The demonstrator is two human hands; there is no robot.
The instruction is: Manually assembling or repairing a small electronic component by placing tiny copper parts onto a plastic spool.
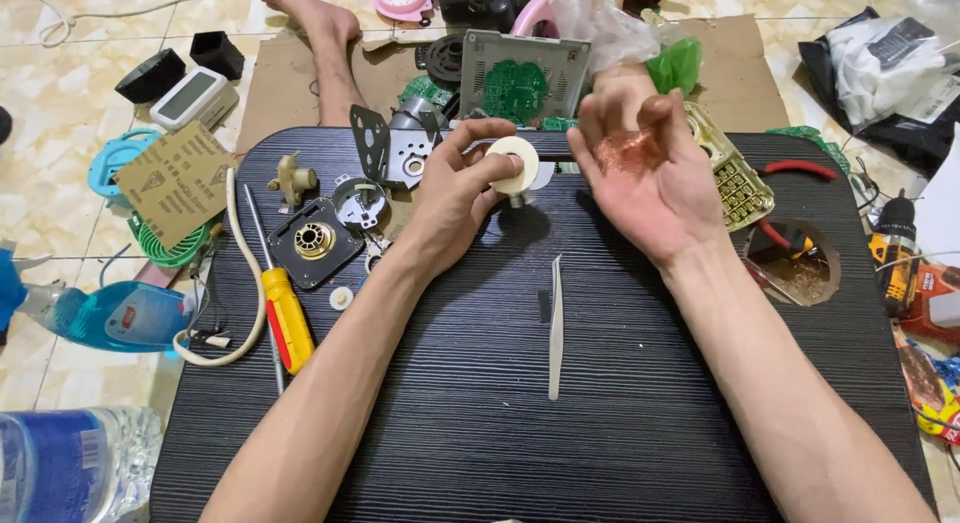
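While left hand point(455, 198) pinches cream plastic spool point(514, 163) by rim, upright above black tabletop point(620, 403), right hand point(645, 173) lies palm-up, fingers loosely curled, cupping tangle of copper wire point(628, 151) just right of spool, apparently so strands stay gathered. Tweezers point(555, 328) lie below spool, within reach. Yellow screwdriver point(287, 318) well left of spool, beside dismantled motor parts point(315, 241).
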